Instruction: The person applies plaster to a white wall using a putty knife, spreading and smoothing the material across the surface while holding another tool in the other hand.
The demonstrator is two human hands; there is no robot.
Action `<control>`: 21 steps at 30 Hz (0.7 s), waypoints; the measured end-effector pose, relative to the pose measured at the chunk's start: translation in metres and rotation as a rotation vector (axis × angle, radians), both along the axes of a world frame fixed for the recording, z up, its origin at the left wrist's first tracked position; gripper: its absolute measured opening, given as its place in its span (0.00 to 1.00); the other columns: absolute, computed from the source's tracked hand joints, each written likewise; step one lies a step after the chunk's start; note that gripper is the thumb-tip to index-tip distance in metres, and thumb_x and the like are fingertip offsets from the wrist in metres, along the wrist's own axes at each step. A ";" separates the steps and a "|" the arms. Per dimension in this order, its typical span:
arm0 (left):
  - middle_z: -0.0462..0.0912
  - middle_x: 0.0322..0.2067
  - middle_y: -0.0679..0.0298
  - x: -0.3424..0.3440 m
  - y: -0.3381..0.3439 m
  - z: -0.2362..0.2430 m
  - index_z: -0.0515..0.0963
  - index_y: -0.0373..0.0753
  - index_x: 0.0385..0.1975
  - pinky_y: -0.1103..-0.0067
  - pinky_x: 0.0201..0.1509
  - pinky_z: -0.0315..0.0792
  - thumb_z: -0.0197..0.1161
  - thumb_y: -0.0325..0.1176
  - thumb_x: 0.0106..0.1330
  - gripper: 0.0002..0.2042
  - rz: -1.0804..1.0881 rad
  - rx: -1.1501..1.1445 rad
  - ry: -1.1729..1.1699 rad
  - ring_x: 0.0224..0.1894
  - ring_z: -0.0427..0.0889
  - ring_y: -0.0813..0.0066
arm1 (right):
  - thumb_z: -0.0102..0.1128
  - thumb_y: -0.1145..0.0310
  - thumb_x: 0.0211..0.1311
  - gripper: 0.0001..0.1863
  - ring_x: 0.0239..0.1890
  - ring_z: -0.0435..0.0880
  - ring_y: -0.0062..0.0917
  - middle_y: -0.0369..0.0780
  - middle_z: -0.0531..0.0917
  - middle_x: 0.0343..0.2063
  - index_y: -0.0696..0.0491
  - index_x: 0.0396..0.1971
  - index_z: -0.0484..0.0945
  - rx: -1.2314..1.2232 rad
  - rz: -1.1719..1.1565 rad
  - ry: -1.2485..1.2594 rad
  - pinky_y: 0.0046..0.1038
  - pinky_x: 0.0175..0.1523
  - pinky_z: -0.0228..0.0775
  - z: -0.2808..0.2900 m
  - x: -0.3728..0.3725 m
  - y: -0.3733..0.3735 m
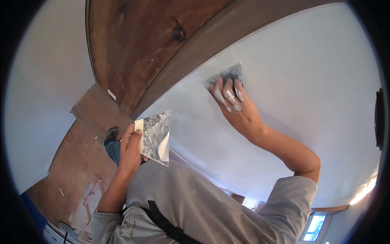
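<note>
My right hand (pixel 237 99) presses a dark, smeared putty knife (pixel 232 72) against the white wall (pixel 300 69), just beside the brown wooden trim. White filler coats several of its fingers. Lower and to the left, my left hand (pixel 131 146) grips a second, wider putty knife (pixel 155 137) by its pale yellow edge. Grey-white smears cover that blade, and a thick lump of white filler (pixel 163 148) sits along its right edge. The handle of the right-hand knife is hidden under my fingers.
Brown wooden boards (pixel 134 36) with a dark knot run along the top beside a long trim strip (pixel 195 44). A wooden step (pixel 97 107) and my shoe (pixel 111 134) are at the left. Scraps (pixel 91 199) lie on the brown floor below. A window (pixel 315 227) is at lower right.
</note>
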State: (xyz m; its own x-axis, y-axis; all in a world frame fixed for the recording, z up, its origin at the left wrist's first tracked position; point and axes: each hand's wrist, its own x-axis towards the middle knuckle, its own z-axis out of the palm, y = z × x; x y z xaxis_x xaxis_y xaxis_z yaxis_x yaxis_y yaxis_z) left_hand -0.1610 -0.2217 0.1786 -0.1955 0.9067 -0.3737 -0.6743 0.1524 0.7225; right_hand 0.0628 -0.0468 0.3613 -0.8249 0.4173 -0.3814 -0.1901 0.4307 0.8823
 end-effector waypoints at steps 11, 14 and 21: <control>0.84 0.34 0.64 0.002 0.000 0.002 0.73 0.35 0.53 0.88 0.12 0.67 0.46 0.35 0.76 0.15 0.021 0.004 0.045 0.19 0.79 0.86 | 0.51 0.61 0.66 0.25 0.62 0.69 0.38 0.47 0.73 0.60 0.59 0.59 0.76 -0.078 0.048 0.066 0.43 0.70 0.57 -0.047 -0.025 0.012; 0.83 0.33 0.64 0.004 -0.001 0.001 0.73 0.35 0.53 0.87 0.12 0.66 0.46 0.35 0.76 0.15 0.049 0.008 0.033 0.20 0.79 0.85 | 0.50 0.61 0.65 0.29 0.60 0.71 0.37 0.46 0.73 0.60 0.60 0.64 0.70 -0.085 0.037 0.036 0.41 0.69 0.59 -0.057 -0.002 0.020; 0.83 0.32 0.64 0.008 -0.001 0.002 0.73 0.35 0.53 0.85 0.12 0.66 0.47 0.35 0.76 0.14 0.097 -0.035 0.038 0.20 0.79 0.84 | 0.48 0.61 0.68 0.25 0.64 0.70 0.39 0.45 0.76 0.58 0.60 0.58 0.77 -0.198 -0.084 0.006 0.44 0.70 0.55 -0.063 -0.013 -0.018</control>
State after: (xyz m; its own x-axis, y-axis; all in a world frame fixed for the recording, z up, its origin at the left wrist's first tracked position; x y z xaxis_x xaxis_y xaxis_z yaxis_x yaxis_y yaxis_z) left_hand -0.1527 -0.2230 0.1810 -0.2962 0.8694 -0.3954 -0.6595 0.1133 0.7431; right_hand 0.0501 -0.0652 0.2980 -0.7928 0.4025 -0.4576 -0.1406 0.6099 0.7799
